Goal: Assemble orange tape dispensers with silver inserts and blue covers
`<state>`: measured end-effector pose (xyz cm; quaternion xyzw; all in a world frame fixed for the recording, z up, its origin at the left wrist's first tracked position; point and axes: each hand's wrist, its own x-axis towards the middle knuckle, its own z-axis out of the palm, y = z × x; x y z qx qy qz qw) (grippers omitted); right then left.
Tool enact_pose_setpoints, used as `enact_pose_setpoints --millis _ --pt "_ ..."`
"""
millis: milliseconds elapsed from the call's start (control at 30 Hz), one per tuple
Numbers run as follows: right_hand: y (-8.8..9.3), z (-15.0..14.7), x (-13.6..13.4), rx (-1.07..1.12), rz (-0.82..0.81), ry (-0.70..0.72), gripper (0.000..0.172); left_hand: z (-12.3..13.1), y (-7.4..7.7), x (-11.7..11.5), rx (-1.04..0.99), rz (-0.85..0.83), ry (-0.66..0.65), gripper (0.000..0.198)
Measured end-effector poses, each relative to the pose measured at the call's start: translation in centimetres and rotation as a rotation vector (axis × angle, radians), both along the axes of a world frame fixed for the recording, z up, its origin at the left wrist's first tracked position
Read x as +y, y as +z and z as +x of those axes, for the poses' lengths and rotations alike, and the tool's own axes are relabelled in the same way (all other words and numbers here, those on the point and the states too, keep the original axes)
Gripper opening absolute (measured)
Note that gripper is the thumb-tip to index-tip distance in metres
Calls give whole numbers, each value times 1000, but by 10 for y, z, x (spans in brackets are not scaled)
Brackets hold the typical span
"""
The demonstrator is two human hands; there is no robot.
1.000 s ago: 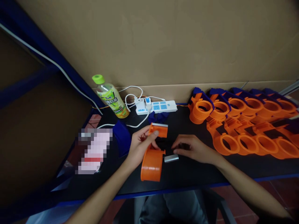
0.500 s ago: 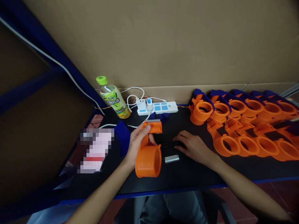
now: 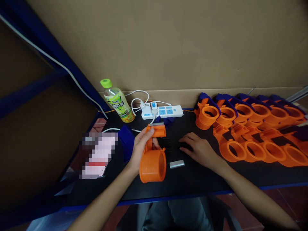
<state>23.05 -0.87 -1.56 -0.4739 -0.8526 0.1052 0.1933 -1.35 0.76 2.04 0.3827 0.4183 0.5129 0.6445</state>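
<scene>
While L hand (image 3: 140,147) grips rnd plastic holder (image 3: 153,167), serrated blade (image 3: 157,124) tops it.

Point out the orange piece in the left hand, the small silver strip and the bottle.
Held orange piece (image 3: 152,166): head view, outer wall of its ring.
Silver strip (image 3: 177,164): head view, middle of its upper face.
Bottle (image 3: 117,104): head view, on the label.

It's dim in here, and I can't tell where the light comes from. Behind the power strip (image 3: 177,110), the cardboard wall (image 3: 180,48) takes a soft, fairly even light; to its left, the dark panel (image 3: 36,128) sinks into shadow. In front of the strip, the orange dispenser (image 3: 151,166) carries a mild sheen above a murky black tabletop (image 3: 192,183). Well to its right, the outermost orange holder (image 3: 287,160) looks stretched and soft.
</scene>
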Motion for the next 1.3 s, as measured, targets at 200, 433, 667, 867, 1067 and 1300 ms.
enact_pose_setpoints --millis 200,433,667,867,1067,1300 --pt "0 -23 -16 127 40 192 29 1 2 -1 8 24 6 26" --pt "-13 -45 -28 -39 34 228 28 1 -4 0 26 27 -14 26" --pt "-13 -43 -23 4 66 243 24 1 -5 -1 31 29 -11 27" --pt "0 -24 -16 142 75 118 23 -3 2 -2 -43 31 55 29" --pt "9 -7 -10 471 91 -53 17 -4 4 -3 -42 44 93 27" --pt "11 -12 -16 599 116 -101 16 7 -10 -6 128 72 -136 28"
